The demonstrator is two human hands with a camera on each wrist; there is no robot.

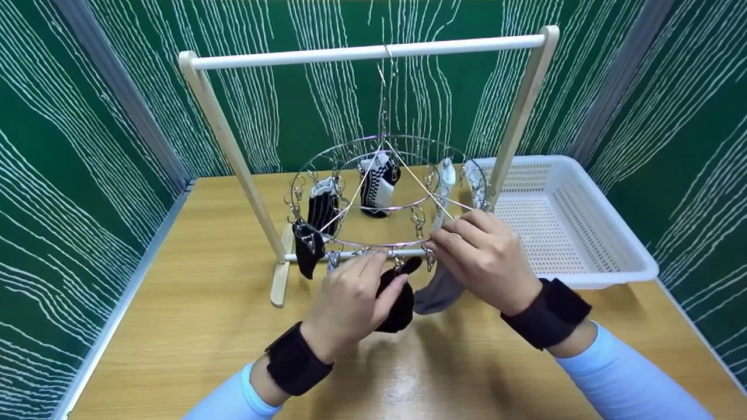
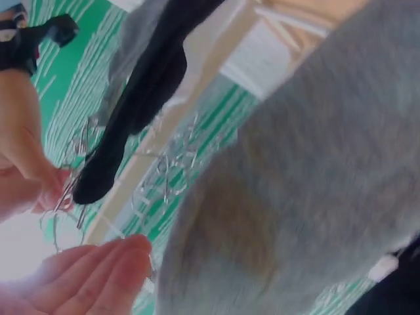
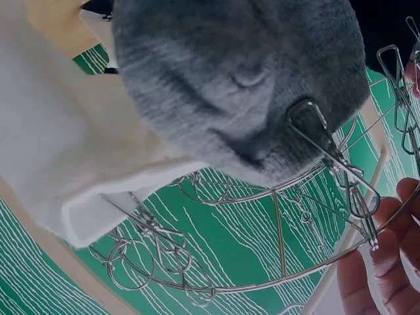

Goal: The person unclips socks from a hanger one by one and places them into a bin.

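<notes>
A round wire clip hanger (image 1: 379, 240) hangs from a wooden rack (image 1: 362, 53) with several socks clipped to it. My right hand (image 1: 446, 236) pinches a metal clip (image 3: 341, 170) at the ring's front rim. That clip bites the top of a grey sock (image 1: 437, 291), which fills the right wrist view (image 3: 236, 79). My left hand (image 1: 385, 274) is just left of it, fingers (image 2: 98, 269) fairly straight against a black sock (image 1: 400, 306) hanging from the neighbouring clip. Black-and-white socks (image 1: 376, 186) hang at the back and left.
A white plastic basket (image 1: 583, 169) stands on the wooden table (image 1: 192, 326) at the right, behind the rack's right post. Green patterned walls close in the table on three sides. A white sock (image 3: 72, 144) hangs near the grey one.
</notes>
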